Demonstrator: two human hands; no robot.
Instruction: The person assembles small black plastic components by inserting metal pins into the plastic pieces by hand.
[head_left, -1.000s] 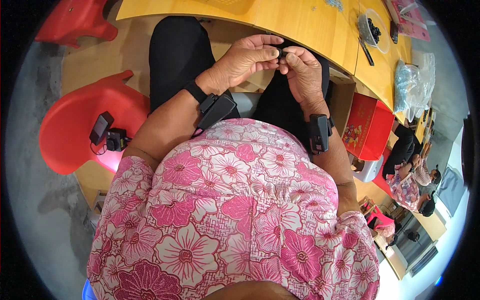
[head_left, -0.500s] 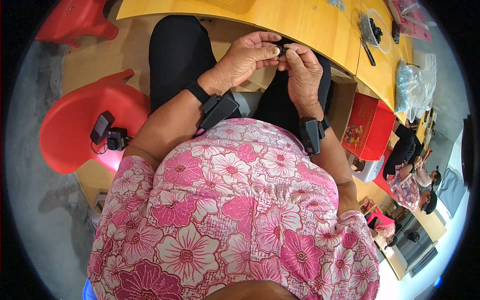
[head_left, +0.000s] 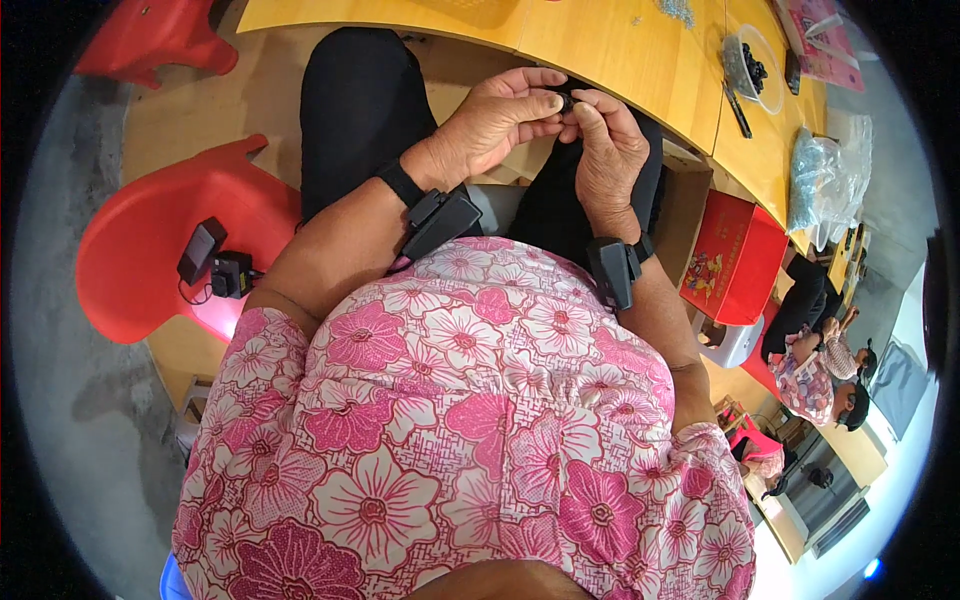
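Note:
Between my two hands, just off the table's near edge, is a small round black piece (head_left: 567,103), too small to name more closely. My left hand (head_left: 493,118) pinches it from the left with thumb and forefinger. From the right, the thumb and fingertips of my right hand (head_left: 608,140) close on the same piece. Both hands hover over my lap, fingertips nearly touching. Each wrist wears a black strap with a dark box on it.
A yellow table (head_left: 620,60) runs along the far side. On it are a clear bowl (head_left: 770,95) of black pieces, a black pen (head_left: 737,110) and clear plastic bags (head_left: 835,175). A red box (head_left: 735,258) stands right; a red chair (head_left: 140,240) stands left. Other people sit far right.
My right wrist has shifted slightly. Both hands still pinch the small black piece in nearly the same place.

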